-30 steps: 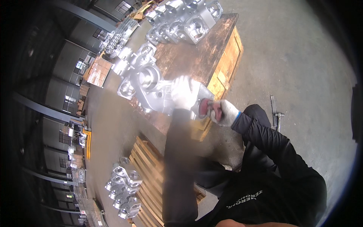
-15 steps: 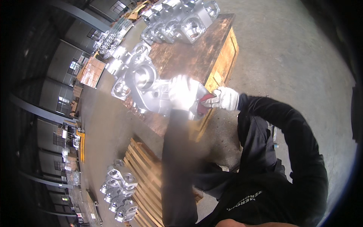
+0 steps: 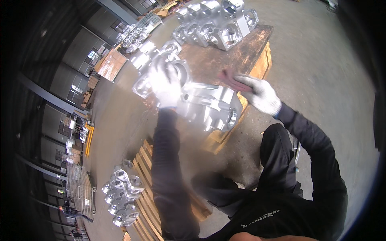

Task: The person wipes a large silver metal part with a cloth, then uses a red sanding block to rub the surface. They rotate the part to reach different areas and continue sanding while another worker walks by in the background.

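A large silvery metal casting (image 3: 213,105) with round bored openings lies on the worn top of a wooden crate (image 3: 257,44). My left hand (image 3: 164,86), in a white glove, is over the ring-shaped end of the casting. Glare and motion blur smear its fingers, so their grip does not show. To the right of the casting, my right hand (image 3: 263,96), also gloved in white, is closed on a folded dark red pad (image 3: 233,80). The pad is held up apart from the metal, its far end sticking out beyond the fingers.
Several similar castings (image 3: 213,30) stand at the crate's far end. More castings (image 3: 122,193) are at lower left beside a slatted wooden pallet (image 3: 144,172). Wrapped boxes (image 3: 110,65), a wire cage (image 3: 79,184) and a yellow frame (image 3: 89,138) stand farther left.
My left hand has moved left and away along the casting. My right hand has drawn the red pad off the casting's near end and raised it to the right. The view has shifted.
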